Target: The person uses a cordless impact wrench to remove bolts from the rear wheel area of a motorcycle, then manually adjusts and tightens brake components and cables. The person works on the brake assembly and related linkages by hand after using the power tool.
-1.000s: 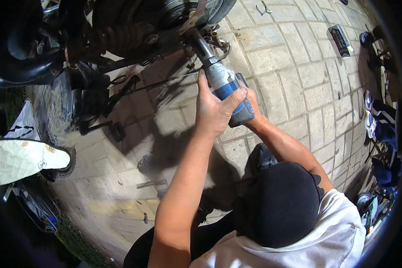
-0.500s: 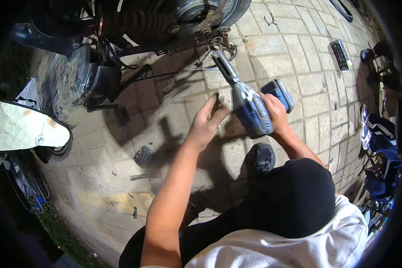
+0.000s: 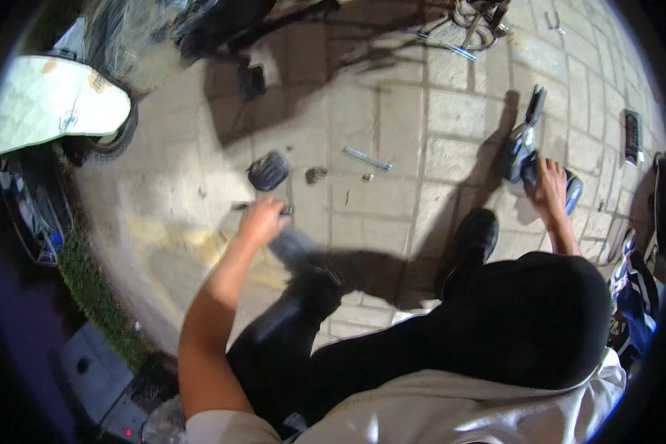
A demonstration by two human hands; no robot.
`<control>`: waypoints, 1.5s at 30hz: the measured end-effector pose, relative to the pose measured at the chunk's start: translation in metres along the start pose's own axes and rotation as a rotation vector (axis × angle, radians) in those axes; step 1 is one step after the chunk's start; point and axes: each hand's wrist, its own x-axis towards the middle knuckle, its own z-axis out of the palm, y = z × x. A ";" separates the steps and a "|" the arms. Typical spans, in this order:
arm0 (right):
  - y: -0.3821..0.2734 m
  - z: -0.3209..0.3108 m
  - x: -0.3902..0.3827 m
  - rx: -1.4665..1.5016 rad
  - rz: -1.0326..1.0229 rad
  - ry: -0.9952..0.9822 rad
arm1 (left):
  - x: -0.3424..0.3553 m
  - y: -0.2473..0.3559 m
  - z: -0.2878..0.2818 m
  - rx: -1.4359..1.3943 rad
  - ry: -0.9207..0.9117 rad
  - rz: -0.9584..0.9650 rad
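My right hand (image 3: pixel 551 181) grips a blue-and-silver cordless impact wrench (image 3: pixel 523 154) with a long socket pointing up the picture, low over the paving at the right. My left hand (image 3: pixel 266 216) has its fingers closed on a slim dark tool (image 3: pixel 244 207) on or just above the paving; its exact shape is blurred. Just beyond that hand lie a black rounded object (image 3: pixel 268 170), a small dark piece (image 3: pixel 316 175), a coiled spring (image 3: pixel 366 157) and a small metal fitting (image 3: pixel 367 177).
Parts of a dark motorbike (image 3: pixel 214 29) overhang the top, with metal parts (image 3: pixel 473 29) beside it. A pale cover (image 3: pixel 52 103) on a wheeled vehicle is at left, above a grass strip (image 3: pixel 96 288). A dark case (image 3: pixel 631 137) lies at right. My shoe (image 3: pixel 473 237) is between my hands.
My left hand has left the wrench and moved left to the slim tool. My right hand has carried the wrench away from the motorbike to the right. The view has swung down and left.
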 end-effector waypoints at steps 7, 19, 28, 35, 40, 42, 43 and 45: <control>-0.098 -0.080 0.096 1.112 -0.078 -0.403 | 0.113 0.119 -0.093 -0.118 0.990 0.438; -0.167 -0.091 0.161 2.542 -0.196 -0.174 | 0.175 0.149 -0.202 0.292 1.179 0.327; -0.174 -0.089 0.199 2.389 -0.182 0.137 | 0.216 0.160 -0.204 0.228 1.284 0.269; -0.187 -0.083 0.219 2.486 -0.157 -0.033 | 0.209 0.144 -0.219 0.325 1.288 0.355; -0.199 -0.088 0.233 2.468 -0.161 0.009 | 0.199 0.143 -0.226 0.289 1.126 0.237; -0.198 -0.087 0.236 2.452 -0.100 0.069 | 0.205 0.147 -0.229 0.343 1.112 0.199; -0.198 -0.086 0.235 2.448 -0.051 0.069 | 0.207 0.148 -0.229 0.376 1.111 0.196; -0.197 -0.088 0.233 2.449 0.088 0.085 | 0.211 0.148 -0.230 0.336 1.086 0.142</control>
